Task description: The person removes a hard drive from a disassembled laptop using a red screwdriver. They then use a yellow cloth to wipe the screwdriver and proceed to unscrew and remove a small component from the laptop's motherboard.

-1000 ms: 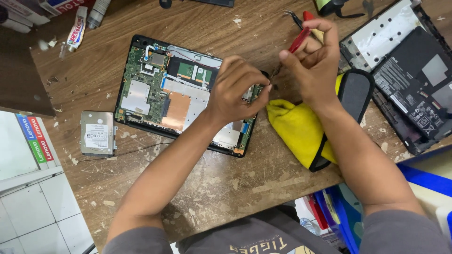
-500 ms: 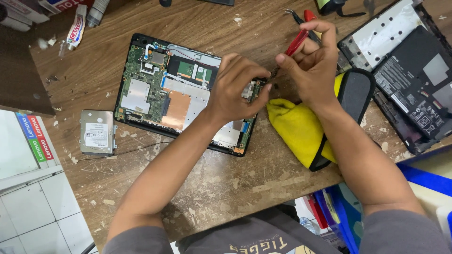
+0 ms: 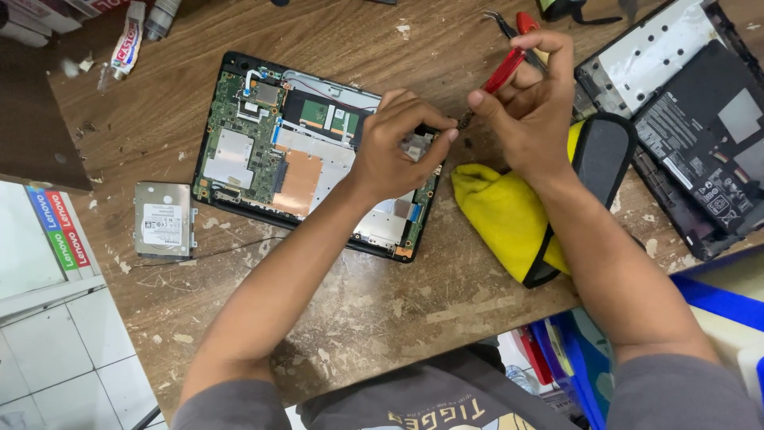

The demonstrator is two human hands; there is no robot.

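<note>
An opened black laptop base with its green circuit board, copper heat plate and silver shielding exposed (image 3: 278, 159) lies on the worn, scratched wooden surface (image 3: 382, 302), a little left of the middle. The left hand (image 3: 394, 147) rests on the right-hand end of that base, fingers curled and pinching a small silver metal part (image 3: 415, 146) between thumb and fingertips at the laptop's upper right corner. The right hand (image 3: 529, 111) is closed around a slim red-handled screwdriver (image 3: 503, 72), held slantwise so that its dark tip comes down just beside the silver part and the left fingertips; whether the tip touches the part cannot be told. Under the right wrist lies a crumpled yellow cloth pouch with a black padded edge (image 3: 509, 215), just to the right of the laptop base. A silver rectangular hard drive with a white label (image 3: 163, 220) sits on the surface to the left of the base, apart from it. At the top right lies a second dismantled black laptop shell with a pale inner panel (image 3: 684, 103), well away from the left hand.
</note>
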